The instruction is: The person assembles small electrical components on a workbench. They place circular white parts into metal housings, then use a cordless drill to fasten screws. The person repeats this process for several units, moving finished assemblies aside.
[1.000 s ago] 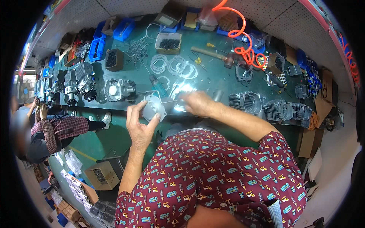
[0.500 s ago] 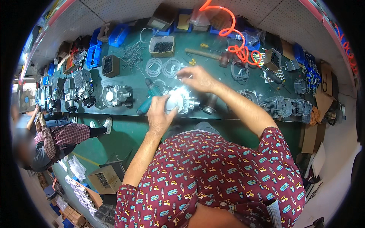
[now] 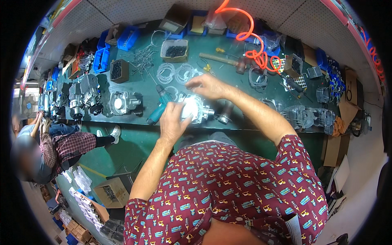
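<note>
Our left hand (image 3: 173, 120) grips the near side of a silver engine part (image 3: 192, 108) resting on the green surface (image 3: 245, 104). Our right hand (image 3: 208, 86) hovers over its far edge, fingers loosely spread. A teal drill (image 3: 160, 107) lies just left.

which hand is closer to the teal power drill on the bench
Left. The left hand sits just right of the teal drill, almost touching it; the right hand is farther right.

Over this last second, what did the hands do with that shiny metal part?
The left hand carried the metal engine part from the bench edge onto the green bench, beside the teal drill. The right hand stayed at its top. Gaskets and hammer kept their places.
</note>
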Motion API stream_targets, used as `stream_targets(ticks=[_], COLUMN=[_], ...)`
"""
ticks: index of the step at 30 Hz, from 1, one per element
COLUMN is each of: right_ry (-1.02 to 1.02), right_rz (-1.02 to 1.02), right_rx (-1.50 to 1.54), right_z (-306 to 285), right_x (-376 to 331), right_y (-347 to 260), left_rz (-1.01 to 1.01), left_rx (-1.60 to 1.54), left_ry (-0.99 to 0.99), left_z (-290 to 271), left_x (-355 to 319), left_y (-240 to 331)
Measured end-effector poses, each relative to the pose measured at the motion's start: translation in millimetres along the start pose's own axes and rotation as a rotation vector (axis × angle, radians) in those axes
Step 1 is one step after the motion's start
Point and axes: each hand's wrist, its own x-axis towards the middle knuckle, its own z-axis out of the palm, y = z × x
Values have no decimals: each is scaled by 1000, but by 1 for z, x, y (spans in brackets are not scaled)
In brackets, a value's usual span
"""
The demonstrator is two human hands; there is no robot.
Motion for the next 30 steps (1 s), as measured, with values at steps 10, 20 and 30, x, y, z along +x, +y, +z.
stream_targets(ticks=[10, 20, 30], right_ry=[-60, -123, -82], right_rz=[-20, -28, -263], right_rx=[-70, -81, -247], right_z=[8, 11, 17], right_x=[9, 14, 13], right_y=[18, 25, 22], left_rz=[-26, -11, -45], left_rx=[88, 116, 182], left_ry=[-155, -156, -223], left_z=[17, 23, 30], left_x=[8, 8, 10], left_y=[-2, -5, -7])
